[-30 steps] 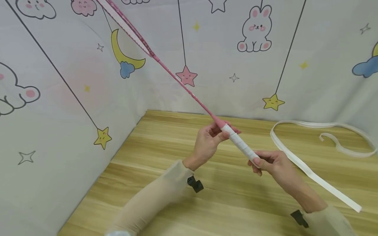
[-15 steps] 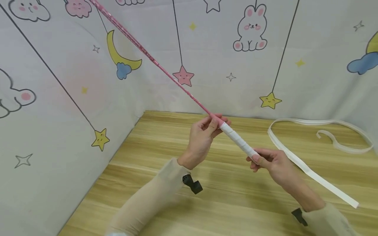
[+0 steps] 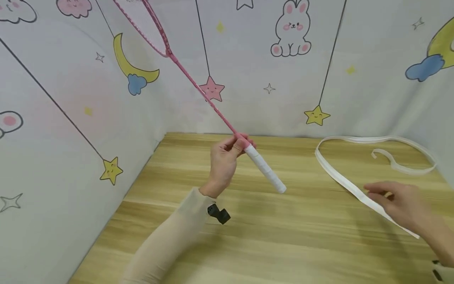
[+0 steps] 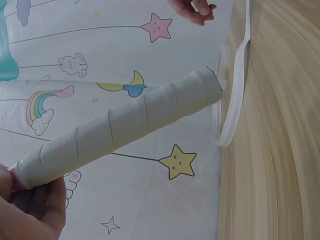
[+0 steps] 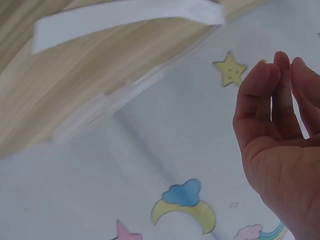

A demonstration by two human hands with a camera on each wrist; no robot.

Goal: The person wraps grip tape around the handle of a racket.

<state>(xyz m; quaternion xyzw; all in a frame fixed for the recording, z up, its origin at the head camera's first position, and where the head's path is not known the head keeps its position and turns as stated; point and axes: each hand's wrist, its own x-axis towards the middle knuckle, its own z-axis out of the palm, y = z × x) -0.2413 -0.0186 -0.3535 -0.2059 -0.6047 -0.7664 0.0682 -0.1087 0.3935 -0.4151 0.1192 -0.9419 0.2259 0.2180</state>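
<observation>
A pink badminton racket (image 3: pixel 220 112) slants up to the left, its head cut off by the top of the head view. White tape wraps its handle (image 3: pixel 266 169) in overlapping turns, seen close in the left wrist view (image 4: pixel 125 125). My left hand (image 3: pixel 223 159) pinches the pink cone just above the wrapping, thumb on top. The butt end of the handle points free toward the lower right. My right hand (image 3: pixel 400 201) holds nothing, its fingers loosely bent over a long white strip of grip tape (image 3: pixel 342 179) on the table.
The wooden table (image 3: pixel 283 244) meets a white cloth backdrop (image 3: pixel 255 114) printed with stars, moons and rabbits at the back and left. The strip of tape loops around the right side of the table, one thin end curling inward.
My right hand has let go of the handle's butt and moved right, over the strip. My left hand shifted from the wrapping up to the cone and moved left, and the racket head has turned.
</observation>
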